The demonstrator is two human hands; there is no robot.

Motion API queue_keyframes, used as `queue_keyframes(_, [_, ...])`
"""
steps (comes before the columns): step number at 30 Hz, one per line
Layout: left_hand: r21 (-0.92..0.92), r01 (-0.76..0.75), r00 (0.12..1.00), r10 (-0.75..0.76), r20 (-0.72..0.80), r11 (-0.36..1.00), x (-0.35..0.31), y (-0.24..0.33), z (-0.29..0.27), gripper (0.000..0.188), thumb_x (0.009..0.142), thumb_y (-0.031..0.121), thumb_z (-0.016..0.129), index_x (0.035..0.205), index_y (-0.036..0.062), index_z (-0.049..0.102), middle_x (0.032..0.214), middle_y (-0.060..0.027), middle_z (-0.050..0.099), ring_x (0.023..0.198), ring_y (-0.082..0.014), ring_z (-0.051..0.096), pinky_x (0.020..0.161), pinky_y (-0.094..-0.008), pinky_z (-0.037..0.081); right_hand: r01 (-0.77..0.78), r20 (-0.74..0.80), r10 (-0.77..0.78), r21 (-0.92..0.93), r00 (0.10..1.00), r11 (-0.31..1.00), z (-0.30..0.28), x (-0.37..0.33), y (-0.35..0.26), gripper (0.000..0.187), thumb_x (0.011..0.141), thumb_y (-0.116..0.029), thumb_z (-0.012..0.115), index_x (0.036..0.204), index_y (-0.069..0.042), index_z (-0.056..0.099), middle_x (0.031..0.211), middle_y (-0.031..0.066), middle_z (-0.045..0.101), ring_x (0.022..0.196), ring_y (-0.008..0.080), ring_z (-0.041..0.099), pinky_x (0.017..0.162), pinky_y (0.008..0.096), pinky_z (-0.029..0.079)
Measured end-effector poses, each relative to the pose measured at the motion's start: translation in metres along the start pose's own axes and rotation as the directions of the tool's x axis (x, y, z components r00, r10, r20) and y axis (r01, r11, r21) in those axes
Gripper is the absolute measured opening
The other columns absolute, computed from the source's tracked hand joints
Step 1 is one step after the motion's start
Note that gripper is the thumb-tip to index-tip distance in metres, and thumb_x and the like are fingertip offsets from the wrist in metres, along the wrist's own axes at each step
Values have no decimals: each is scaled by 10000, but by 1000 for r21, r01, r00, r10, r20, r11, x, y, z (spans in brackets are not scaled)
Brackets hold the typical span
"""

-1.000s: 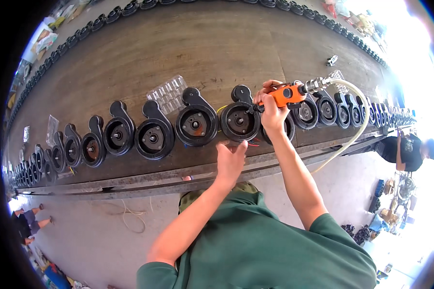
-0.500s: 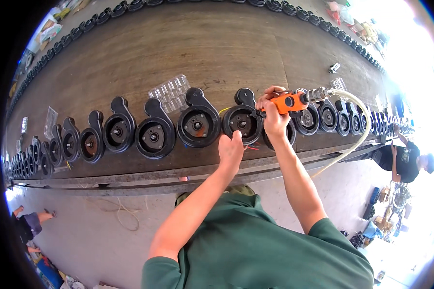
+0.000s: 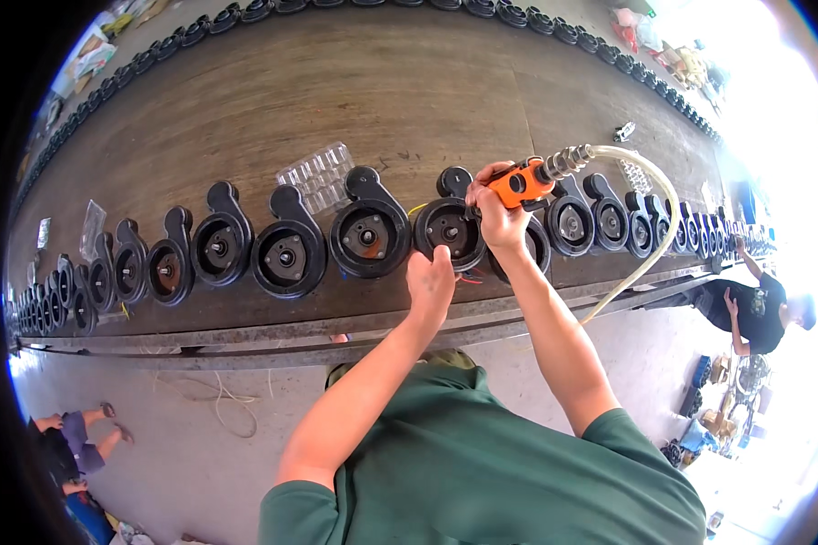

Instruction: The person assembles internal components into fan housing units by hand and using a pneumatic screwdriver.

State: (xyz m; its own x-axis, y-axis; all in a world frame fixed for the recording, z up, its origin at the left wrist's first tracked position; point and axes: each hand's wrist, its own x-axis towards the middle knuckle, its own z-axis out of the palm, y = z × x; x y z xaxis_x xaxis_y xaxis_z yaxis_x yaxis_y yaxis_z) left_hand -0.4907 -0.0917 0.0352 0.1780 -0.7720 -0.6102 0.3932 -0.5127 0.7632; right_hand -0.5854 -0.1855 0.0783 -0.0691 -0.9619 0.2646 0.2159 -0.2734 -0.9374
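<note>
In front of me sits a black snail-shaped blower housing (image 3: 447, 222), with a metal hub and screws inside its round opening. My left hand (image 3: 430, 283) is closed at its near rim, thumb on the edge; the other fingers are partly hidden. My right hand (image 3: 497, 213) is wrapped round an orange air gun (image 3: 523, 183), whose dark front end points left at the housing's right side. I cannot tell whether its tip touches. Metal fittings (image 3: 568, 162) join the gun to a pale air hose (image 3: 659, 195), which loops right and down over the bench edge.
More blower housings (image 3: 370, 234) line the wooden bench (image 3: 409, 82) on both sides, and another row (image 3: 364, 3) runs along the far edge. Clear plastic trays (image 3: 316, 175) lie behind the near row. A co-worker (image 3: 754, 309) stands at right; another person (image 3: 77, 445) is at lower left.
My right hand has drawn the air gun a little to the left, closer over the housing. My left hand stays at the rim. The person at lower left has shifted.
</note>
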Motion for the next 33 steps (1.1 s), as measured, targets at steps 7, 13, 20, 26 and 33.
queue_keyframes(7, [183, -47, 991, 69, -111, 982, 9, -20, 0, 445, 913, 293, 578, 810, -139, 599, 766, -280, 678, 708, -331, 705, 744, -467, 543, 30, 10, -29, -87, 1000, 996, 9, 0, -13, 165, 805, 49, 634, 970, 32, 639, 750, 39, 653, 641, 106, 626, 610, 254, 521])
queue_keyframes(13, [265, -71, 980, 117, -161, 962, 23, -37, 0, 472, 911, 313, 587, 814, -149, 580, 787, -347, 654, 795, -428, 706, 778, -503, 531, -60, 102, 57, 26, 993, 998, 32, -16, -25, 288, 862, 22, 521, 1144, 67, 551, 766, 63, 589, 682, 163, 587, 696, 323, 524])
queue_keyframes(20, [245, -94, 983, 130, -134, 965, 15, -28, 1, 430, 905, 276, 581, 798, -140, 573, 771, -327, 653, 784, -417, 702, 764, -492, 529, -86, 95, 81, 52, 992, 995, 28, -21, -8, 290, 863, 23, 509, 1148, 49, 553, 784, 76, 578, 685, 161, 558, 684, 342, 516])
queue_keyframes(26, [245, -79, 985, 113, -129, 966, 16, -28, -1, 430, 901, 273, 582, 769, -136, 565, 731, -308, 642, 744, -403, 696, 744, -492, 530, -92, 69, 88, 52, 994, 994, 29, -21, -7, 282, 864, 30, 507, 1143, 41, 546, 784, 80, 579, 683, 165, 560, 682, 354, 520])
queue_keyframes(33, [246, -103, 985, 133, -107, 964, 16, -28, -2, 441, 902, 286, 581, 783, -139, 571, 740, -323, 644, 752, -417, 698, 749, -494, 532, -87, 93, 82, 50, 992, 995, 28, -19, -6, 277, 861, 25, 514, 1137, 31, 541, 781, 84, 577, 682, 166, 560, 683, 352, 520])
